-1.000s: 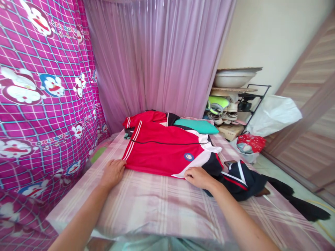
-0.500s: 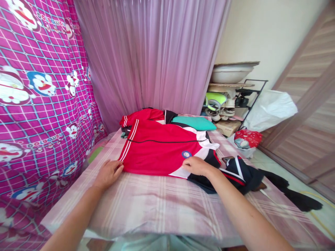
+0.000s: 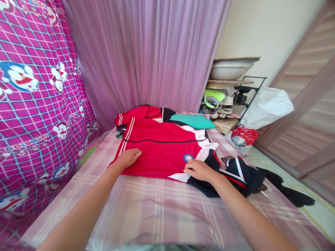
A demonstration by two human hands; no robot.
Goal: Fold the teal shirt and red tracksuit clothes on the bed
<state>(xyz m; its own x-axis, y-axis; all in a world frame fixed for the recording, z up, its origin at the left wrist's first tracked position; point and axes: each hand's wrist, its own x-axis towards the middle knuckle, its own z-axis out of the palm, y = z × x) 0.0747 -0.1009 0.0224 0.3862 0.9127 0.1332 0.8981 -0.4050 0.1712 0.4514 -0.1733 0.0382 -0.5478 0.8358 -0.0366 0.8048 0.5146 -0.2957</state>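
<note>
A red zip jacket (image 3: 159,153) with white and dark navy panels lies spread on the bed, its striped hem to the left and its collar to the right. My left hand (image 3: 128,157) rests flat on the red cloth near the hem, fingers stretched out. Below the round blue-and-white badge (image 3: 188,158), my right hand (image 3: 200,170) touches the jacket, with fingers loosely bent and slightly apart. The dark sleeve (image 3: 251,174) on the near side stretches right, partly hidden by my right forearm.
Behind the jacket lie another red garment (image 3: 142,114) and a teal pillow-like thing (image 3: 192,121). The plaid bedsheet (image 3: 157,209) covers the bed. A shoe rack (image 3: 251,90), a white bag (image 3: 272,106) and dark cloth (image 3: 293,193) are at right; a pink patterned curtain (image 3: 34,115) hangs at left.
My left hand has moved from the hem's near corner up and right onto the red cloth, lying flatter. My right hand stays near the badge, its fingers looser. The view has shifted slightly.
</note>
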